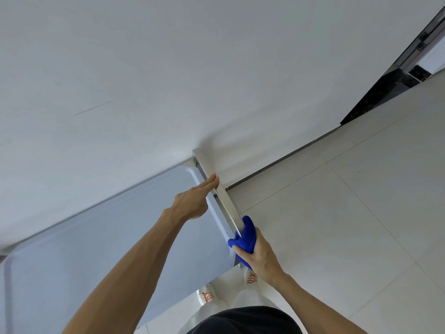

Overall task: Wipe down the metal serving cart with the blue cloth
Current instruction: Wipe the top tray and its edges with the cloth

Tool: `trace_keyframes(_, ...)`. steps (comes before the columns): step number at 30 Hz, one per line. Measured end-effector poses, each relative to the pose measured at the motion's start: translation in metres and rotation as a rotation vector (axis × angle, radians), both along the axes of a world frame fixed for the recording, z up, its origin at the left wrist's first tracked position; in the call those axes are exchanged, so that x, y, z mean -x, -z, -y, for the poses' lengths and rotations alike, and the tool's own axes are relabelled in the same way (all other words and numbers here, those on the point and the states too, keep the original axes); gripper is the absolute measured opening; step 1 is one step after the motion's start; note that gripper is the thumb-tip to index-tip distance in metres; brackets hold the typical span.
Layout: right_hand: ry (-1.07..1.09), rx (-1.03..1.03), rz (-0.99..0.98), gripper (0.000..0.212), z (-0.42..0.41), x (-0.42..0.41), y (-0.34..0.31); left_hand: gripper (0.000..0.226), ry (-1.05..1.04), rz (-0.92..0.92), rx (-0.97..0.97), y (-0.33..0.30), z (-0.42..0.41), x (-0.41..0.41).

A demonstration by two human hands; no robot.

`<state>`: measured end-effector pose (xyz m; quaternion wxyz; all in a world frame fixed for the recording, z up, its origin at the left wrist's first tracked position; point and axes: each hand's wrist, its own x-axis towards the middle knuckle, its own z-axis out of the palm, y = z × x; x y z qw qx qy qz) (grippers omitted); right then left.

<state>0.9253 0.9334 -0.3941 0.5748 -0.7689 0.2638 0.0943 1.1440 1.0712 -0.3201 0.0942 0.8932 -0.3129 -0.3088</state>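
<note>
The blue cloth (244,239), clenched around the cart handle (224,196) by the right hand (258,251), is best drawn along it while the left hand (192,201), fingers (210,180) extended flat, steadies the bar.

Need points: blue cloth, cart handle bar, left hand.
blue cloth (245,237): head view, bunched middle wrapped on the bar.
cart handle bar (225,203): head view, bare steel between the hands.
left hand (192,201): head view, back of the hand.
</note>
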Motion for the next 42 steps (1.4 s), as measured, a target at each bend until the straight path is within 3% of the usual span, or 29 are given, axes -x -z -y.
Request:
trace_keyframes(3, -0.009, 0.115, 0.061, 0.062, -0.004, -0.027, -0.017, 0.072, -0.215, -0.163, 0.313, 0.001, -0.006, -0.001)
trace_keyframes(6, -0.102, 0.364, 0.064, 0.074, -0.006, -0.061, -0.031, 0.06, -0.573, -0.17, 0.602, 0.0, -0.007, 0.012)
trace_keyframes(8, -0.197, 0.514, 0.05, 0.076, -0.008, -0.083, -0.038, 0.051, -0.79, -0.211, 0.69, 0.003, -0.008, 0.023)
trace_keyframes(11, -0.274, 0.545, -0.017, 0.08, -0.008, -0.121, -0.043, 0.036, -0.952, -0.289, 0.692, 0.011, -0.016, 0.036)
trace_keyframes(18, -0.274, 0.607, -0.124, 0.055, -0.016, -0.21, -0.048, 0.031, -1.097, -0.347, 0.69, 0.013, -0.04, 0.05)
trace_keyframes(26, -0.359, 0.792, -0.118, 0.073, -0.028, -0.287, -0.043, 0.03, -1.149, -0.31, 0.679, 0.01, -0.053, 0.043)
trace_keyframes(35, -0.395, 0.684, -0.317, 0.047, -0.025, -0.343, -0.038, 0.032, -1.094, -0.297, 0.691, 0.001, -0.054, 0.046)
trace_keyframes(39, -0.411, 0.682, -0.316, 0.021, -0.027, -0.351, -0.035, 0.033, -1.122, -0.267, 0.708, -0.003, -0.074, 0.058)
trace_keyframes(42, -0.386, 0.704, -0.237, 0.028, -0.027, -0.346, -0.039, 0.034, -1.158, -0.246, 0.711, -0.009, -0.091, 0.067)
